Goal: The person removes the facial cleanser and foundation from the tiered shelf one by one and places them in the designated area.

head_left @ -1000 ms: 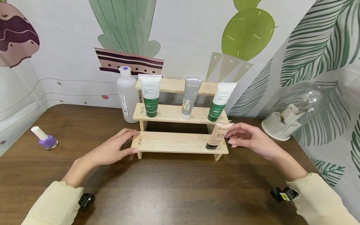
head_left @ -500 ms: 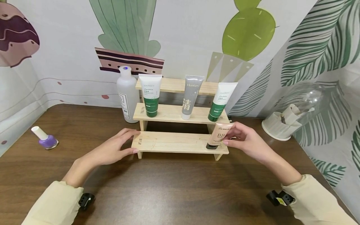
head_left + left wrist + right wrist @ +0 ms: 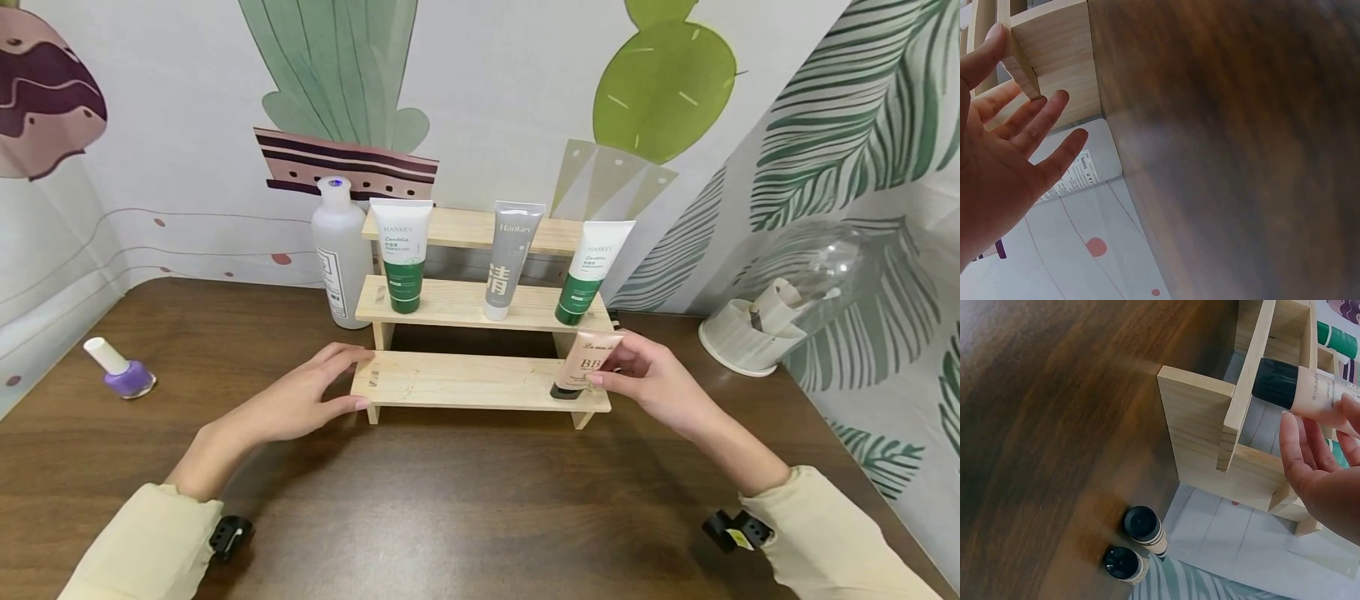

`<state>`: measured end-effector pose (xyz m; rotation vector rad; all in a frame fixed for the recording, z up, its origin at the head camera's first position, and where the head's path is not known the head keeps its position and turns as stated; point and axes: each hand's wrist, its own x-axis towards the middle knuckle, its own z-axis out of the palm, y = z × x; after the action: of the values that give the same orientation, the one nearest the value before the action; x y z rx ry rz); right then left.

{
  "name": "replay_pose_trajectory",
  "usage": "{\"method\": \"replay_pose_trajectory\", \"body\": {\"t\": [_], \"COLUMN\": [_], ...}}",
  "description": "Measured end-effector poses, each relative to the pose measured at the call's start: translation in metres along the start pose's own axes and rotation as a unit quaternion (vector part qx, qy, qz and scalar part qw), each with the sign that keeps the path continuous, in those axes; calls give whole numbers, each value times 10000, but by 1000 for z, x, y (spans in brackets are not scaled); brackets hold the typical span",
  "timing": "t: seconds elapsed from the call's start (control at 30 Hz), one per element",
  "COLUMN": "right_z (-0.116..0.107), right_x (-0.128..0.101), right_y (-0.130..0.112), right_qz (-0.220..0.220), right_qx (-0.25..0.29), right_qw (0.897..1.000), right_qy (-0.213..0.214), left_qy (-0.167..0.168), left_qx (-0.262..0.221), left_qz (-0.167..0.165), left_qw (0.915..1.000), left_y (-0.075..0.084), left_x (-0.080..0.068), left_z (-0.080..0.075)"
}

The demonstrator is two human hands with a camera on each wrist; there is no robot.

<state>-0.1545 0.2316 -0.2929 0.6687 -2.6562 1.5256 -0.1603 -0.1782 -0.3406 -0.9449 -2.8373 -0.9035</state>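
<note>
Right hand [image 3: 651,377] pinches the BB tube [image 3: 588,364] on the rack [image 3: 465,379]; left hand [image 3: 300,400], fingers straight, touches the rack's end.

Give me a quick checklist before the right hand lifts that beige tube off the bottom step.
1. Right hand pinching the beige tube: ok.
2. Tube upright, cap down on the wooden rack: ok, slightly tilted.
3. Left hand steadying the rack's left end: ok, fingers straight against it.
4. Green tube on the step above, clear of the lift path: cannot tell.
5. Grip firmness: cannot tell.
</note>
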Motion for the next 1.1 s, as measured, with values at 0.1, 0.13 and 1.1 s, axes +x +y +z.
{"method": "replay_pose_trajectory", "body": {"t": [0.1,0.13,1.1], "right_z": [1,1,-16], "right_x": [0,0,-11], "right_y": [1,1,-5], "right_qz": [-30,-38,-147], "right_qx": [24,22,289], "right_qw": [10000,10000,9993], "right_qy": [7,14,191], "left_qy": [11,12,25], "left_qx": [0,0,-1], "left_qz": [8,10,43], "left_qw": [10000,10000,10000], "left_y": [1,1,1], "left_x": [0,0,0], "left_z": [0,0,0]}}
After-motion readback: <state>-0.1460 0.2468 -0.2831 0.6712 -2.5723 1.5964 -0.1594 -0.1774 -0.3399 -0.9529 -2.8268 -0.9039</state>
